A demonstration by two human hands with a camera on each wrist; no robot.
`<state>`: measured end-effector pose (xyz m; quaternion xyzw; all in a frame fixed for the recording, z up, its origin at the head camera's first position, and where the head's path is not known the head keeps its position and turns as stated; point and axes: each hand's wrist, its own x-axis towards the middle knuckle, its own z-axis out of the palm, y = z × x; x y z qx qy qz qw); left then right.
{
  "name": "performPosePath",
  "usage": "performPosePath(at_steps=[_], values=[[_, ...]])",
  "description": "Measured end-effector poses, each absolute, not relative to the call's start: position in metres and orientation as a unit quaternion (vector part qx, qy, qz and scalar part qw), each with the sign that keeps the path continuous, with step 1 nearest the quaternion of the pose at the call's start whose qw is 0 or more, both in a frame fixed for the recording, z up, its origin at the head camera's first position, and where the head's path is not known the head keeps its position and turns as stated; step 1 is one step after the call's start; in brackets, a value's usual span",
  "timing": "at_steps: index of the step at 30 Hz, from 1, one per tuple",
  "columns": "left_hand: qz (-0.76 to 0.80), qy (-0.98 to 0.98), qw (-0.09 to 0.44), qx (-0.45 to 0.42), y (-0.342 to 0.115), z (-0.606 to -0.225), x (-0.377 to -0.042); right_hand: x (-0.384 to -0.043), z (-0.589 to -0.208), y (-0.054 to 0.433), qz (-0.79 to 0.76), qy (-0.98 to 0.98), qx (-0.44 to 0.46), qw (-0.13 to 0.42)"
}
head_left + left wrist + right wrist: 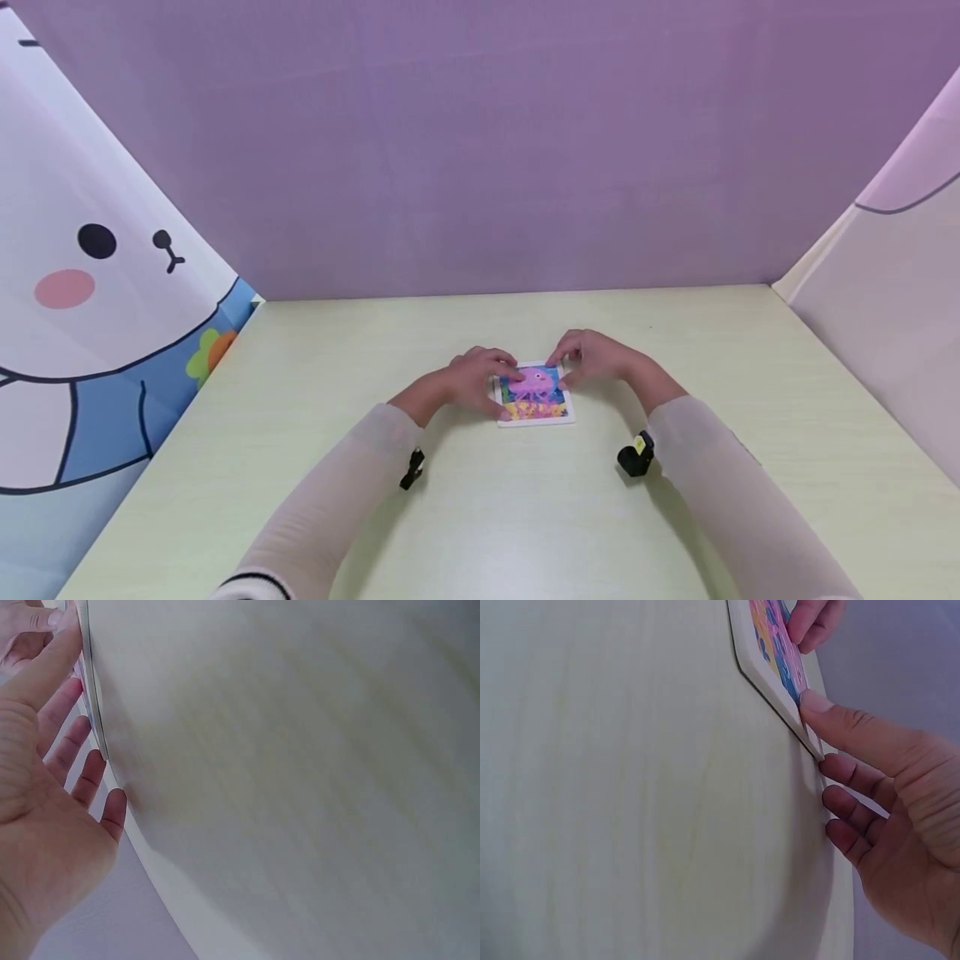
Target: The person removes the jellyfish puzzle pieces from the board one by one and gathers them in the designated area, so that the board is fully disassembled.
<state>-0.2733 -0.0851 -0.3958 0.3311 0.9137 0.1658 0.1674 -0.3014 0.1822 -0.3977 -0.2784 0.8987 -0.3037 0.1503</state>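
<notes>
On the worktop, the left hand rests relaxed on the picture board, the right hand pinches its corner; light pressure should suit

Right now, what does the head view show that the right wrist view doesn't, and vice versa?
Head only: the cartoon cloth, the sleeves and the pink creature's whole body.

Right wrist only: the palm side of the right hand and a dark strip along the edge of the picture board.

Both: both hands, left hand included, the board and the table.
</notes>
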Motion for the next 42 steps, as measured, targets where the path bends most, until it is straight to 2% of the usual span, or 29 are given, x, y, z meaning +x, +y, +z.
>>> performPosePath(at_steps=[13, 27, 34, 42], values=[[0.157, 0.916, 0.164, 0.33, -0.083, -0.395, -0.273, -0.302, -0.399, 0.177, -0.326, 0.892, -0.256, 0.181], [0.151, 0.917, 0.167, 0.329, -0.081, -0.394, -0.268, -0.295, -0.402, 0.176, -0.39, 0.871, -0.237, 0.18], [0.158, 0.917, 0.167, 0.326, -0.083, -0.393, -0.267, -0.292, -0.405, 0.175, -0.435, 0.847, -0.259, 0.164], [0.161, 0.916, 0.165, 0.329, -0.084, -0.397, -0.268, -0.29, -0.407, 0.184, -0.467, 0.843, -0.229, 0.139]])
